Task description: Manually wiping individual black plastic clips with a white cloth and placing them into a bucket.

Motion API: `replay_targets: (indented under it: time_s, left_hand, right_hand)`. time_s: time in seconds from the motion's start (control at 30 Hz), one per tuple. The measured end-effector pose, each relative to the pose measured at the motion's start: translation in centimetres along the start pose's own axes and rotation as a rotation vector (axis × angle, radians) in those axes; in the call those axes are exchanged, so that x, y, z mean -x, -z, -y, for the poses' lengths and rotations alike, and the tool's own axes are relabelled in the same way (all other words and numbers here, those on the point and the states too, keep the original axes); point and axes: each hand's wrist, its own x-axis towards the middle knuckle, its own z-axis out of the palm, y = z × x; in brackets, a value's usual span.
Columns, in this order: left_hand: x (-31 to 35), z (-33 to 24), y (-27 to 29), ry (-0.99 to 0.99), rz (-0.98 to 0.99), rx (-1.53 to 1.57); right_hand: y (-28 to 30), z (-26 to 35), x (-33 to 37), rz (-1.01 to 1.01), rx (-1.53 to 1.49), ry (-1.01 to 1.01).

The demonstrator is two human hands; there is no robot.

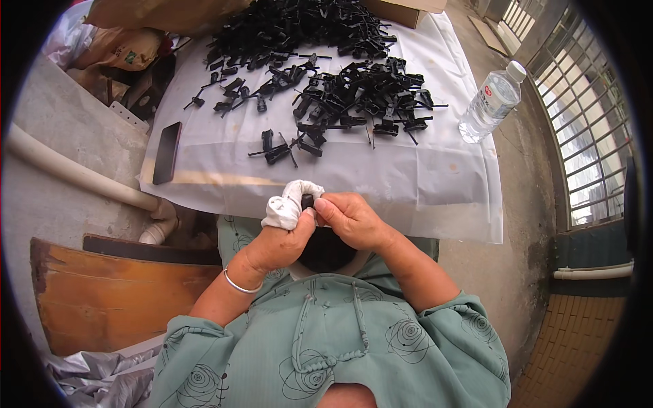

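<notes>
Close together at the table's near edge, both my hands work on one small black plastic part point(307, 201). My left hand point(284, 239) has white cloth point(284, 208) covering its fingers and grips the part, its bare thumb against it. From the other side, my right hand point(354, 221) pinches at the same part with thumb and forefinger. Much of the part is hidden by the fingers and the cloth. Beyond my hands lies a loose heap of similar black plastic parts point(360, 95), several with thin stems sticking out. Below my hands is a dark container with a pale rim point(357, 264).
A white plastic sheet point(422, 177) covers the table. A phone point(167, 153) lies at its left edge, and a clear water bottle point(491, 105) stands at the right. A larger black pile point(286, 27) and a cardboard box point(398, 10) are farther back. A pipe point(81, 173) runs at left.
</notes>
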Motion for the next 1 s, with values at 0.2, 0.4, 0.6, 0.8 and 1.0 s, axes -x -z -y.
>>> replay_targets:
  time_s: [0.2, 0.4, 0.6, 0.8, 1.0]
  left_hand:
    - [-0.1, 0.3, 0.1, -0.091, -0.006, 0.038]
    - [0.1, 1.1, -0.1, -0.246, -0.112, -0.238]
    - [-0.1, 1.1, 0.7, -0.184, -0.026, -0.347]
    - [-0.6, 2.6, 1.9, -0.025, 0.012, -0.187]
    - [-1.7, 3.8, 0.9, 0.536, -0.051, 0.889]
  right_hand:
    - [-0.2, 1.0, -0.4, 0.016, 0.091, 0.045]
    - [-1.6, -0.3, -0.6, -0.131, 0.283, 0.155]
    - [1.6, -0.6, -2.7, -0.073, 0.605, 0.144]
    - [2.2, -1.4, -6.4, -0.301, 1.18, 0.116]
    - [2.5, -2.0, -3.9, -0.325, 1.035, 0.234]
